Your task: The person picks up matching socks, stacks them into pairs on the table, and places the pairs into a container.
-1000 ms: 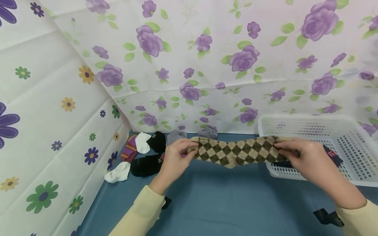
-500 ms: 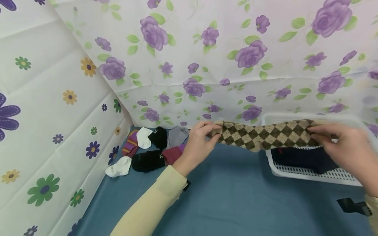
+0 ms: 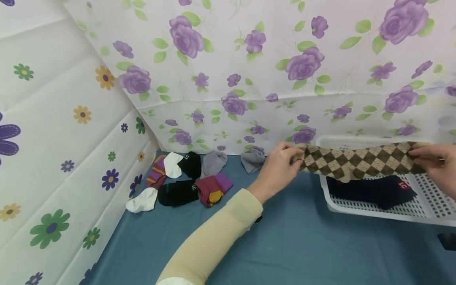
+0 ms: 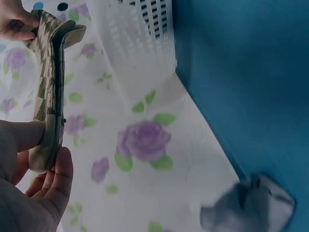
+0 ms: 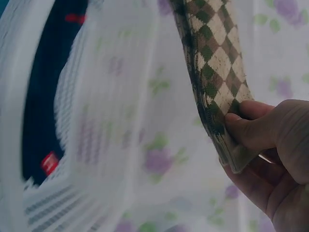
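A layered pair of brown and beige argyle socks [image 3: 360, 162] stretches level between the two hands, above the white basket. The left hand [image 3: 276, 172] pinches one end between thumb and fingers. At the other end the right hand [image 3: 439, 166] pinches the socks, cut off by the frame's right edge. Folded layers show at the left hand's end of the argyle socks [image 4: 48, 101] in the left wrist view. In the right wrist view, thumb and fingers of the right hand [image 5: 275, 150] grip the tip.
The white plastic basket [image 3: 377, 216] holds dark navy socks [image 3: 370, 192] with a red mark. Far left on the blue tabletop lie several socks: white [image 3: 142, 200], black [image 3: 178, 193], maroon and purple [image 3: 210, 189], grey [image 3: 213, 163]. Another grey sock [image 3: 253, 159] lies nearer the basket. A flowered curtain [image 3: 221, 79] stands behind.
Both hands have carried the argyle socks to the right, from in front of the basket's left side to over the basket. The maroon and grey socks behind the left arm have come into view.
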A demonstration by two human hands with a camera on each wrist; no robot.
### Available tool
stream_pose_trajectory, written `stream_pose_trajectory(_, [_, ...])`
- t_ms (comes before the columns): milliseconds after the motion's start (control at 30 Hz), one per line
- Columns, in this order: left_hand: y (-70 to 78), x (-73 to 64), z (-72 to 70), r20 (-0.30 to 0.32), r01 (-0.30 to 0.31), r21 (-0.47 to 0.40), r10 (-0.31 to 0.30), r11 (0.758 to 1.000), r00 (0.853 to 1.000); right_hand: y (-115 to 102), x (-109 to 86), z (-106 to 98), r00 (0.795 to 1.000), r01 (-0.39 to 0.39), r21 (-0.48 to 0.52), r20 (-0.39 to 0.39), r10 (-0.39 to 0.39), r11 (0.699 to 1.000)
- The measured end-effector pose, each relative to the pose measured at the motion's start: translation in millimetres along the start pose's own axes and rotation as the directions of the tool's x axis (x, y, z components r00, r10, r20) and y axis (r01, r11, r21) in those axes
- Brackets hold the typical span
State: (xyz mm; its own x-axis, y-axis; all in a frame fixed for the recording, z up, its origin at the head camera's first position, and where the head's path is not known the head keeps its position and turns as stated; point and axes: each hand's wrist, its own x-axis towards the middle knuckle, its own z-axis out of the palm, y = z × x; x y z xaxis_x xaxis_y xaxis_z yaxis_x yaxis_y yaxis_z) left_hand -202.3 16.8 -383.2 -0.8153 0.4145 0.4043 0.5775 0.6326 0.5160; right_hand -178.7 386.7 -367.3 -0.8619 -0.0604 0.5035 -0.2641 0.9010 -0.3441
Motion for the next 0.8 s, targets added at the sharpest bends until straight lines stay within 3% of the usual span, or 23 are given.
stream_pose_trajectory(133, [11.0, 11.3, 23.6, 0.07, -0.031, 0.043, 0.028, 0.999, 0.997, 31, -4.4, 10, 0.988, -0.102, -0.039, 0.111, 0.106, 0.994])
stream_pose_trajectory(267, [20.4, 20.1, 45.3, 0.171, -0.059, 0.127, 0.036, 0.99, 0.985, 56, -7.2, 22, 0.951, -0.169, -0.121, 0.24, 0.194, 0.978])
stream_pose_trajectory(467, [29.2, 30.2, 65.0, 0.291, -0.044, 0.241, -0.029, 0.97, 0.956, 70, -5.0, 28, 0.919, -0.042, -0.34, 0.355, 0.17, 0.94])
stream_pose_trajectory(633, [35.0, 36.3, 73.0, 0.319, -0.088, 0.316, -0.019, 0.945, 0.947, 73, 4.5, 30, 0.9, 0.063, -0.38, 0.42, 0.112, 0.923])
stream_pose_trajectory(700, [38.4, 37.6, 75.4, 0.333, -0.131, 0.363, 0.002, 0.922, 0.943, 75, 8.6, 29, 0.874, 0.069, -0.373, 0.469, 0.124, 0.925])
stream_pose_trajectory(800, [44.6, 39.4, 78.5, 0.351, -0.178, 0.439, 0.015, 0.88, 0.936, 80, 14.5, 30, 0.817, 0.088, -0.366, 0.558, 0.143, 0.926])
